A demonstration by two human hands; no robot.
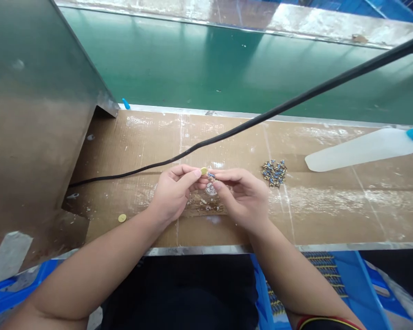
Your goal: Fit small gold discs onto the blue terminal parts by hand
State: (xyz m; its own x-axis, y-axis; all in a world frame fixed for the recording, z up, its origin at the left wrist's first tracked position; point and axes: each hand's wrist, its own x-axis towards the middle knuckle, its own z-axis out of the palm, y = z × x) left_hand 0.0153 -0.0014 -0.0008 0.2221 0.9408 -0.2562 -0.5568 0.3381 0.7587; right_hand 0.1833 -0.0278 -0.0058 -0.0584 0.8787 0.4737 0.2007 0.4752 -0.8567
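Between the thumb and fingers of my left hand [174, 190] is a small round yellow disc [203, 171]. My right hand [244, 195] pinches a tiny blue and metallic part [211, 176], its fingertips almost meeting those of the left. The part's exact kind is too small to make out. To the right of my hands lies a pile of small blue and brassy parts [274, 173]. Another yellow disc [122, 218] rests on the cardboard near my left forearm.
Cardboard [323, 220] covers the bench. A black cable [227, 134] crosses beyond my hands. A whitish bottle [361, 149] with a blue tip lies at right. A metal panel [37, 114] stands at left, a green belt [192, 64] behind. Below is a blue tray [361, 288].
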